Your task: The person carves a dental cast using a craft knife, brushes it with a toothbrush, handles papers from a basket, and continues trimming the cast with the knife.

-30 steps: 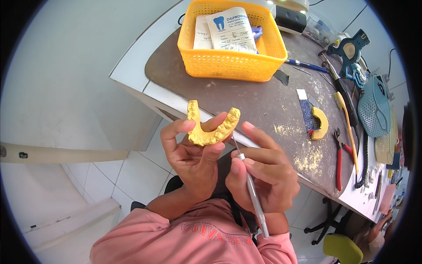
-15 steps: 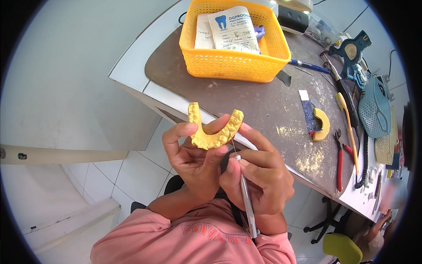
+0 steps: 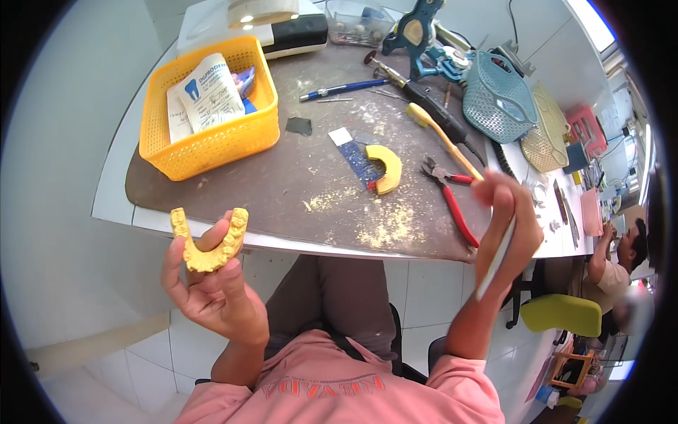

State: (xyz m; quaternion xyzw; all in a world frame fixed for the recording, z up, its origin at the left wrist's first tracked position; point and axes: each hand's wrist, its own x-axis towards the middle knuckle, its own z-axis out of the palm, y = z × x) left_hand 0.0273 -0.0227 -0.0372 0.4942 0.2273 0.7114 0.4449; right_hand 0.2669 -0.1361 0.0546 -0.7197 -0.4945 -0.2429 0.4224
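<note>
In my left hand (image 3: 222, 297) I hold a yellow plaster dental cast (image 3: 205, 260), a horseshoe arch with its teeth visible. My fingers and thumb grip it from both sides and below, in front of the table edge. Out to the right, my right hand (image 3: 510, 222) is closed around a slim metal hand tool (image 3: 497, 261), whose handle slants down past the palm; its thin tip is hidden. These fingers are at the handle end of a yellow toothbrush (image 3: 446, 141); I cannot tell whether they grip it. Red-handled pliers (image 3: 452, 205) lie just left of that hand.
On the table lie a curved yellow plaster piece (image 3: 389, 169), a blue strip (image 3: 353, 157), yellow crumbs (image 3: 388, 225), a blue pen (image 3: 346, 89) and a handpiece (image 3: 438, 109). A yellow basket (image 3: 212, 157) with papers and a teal basket (image 3: 498, 106) stand behind. Another person (image 3: 609, 272) sits far right.
My hands have parted: the right moved far right with the metal tool, away from the cast, to the toothbrush handle. My left hand still holds the cast. The view has swung right.
</note>
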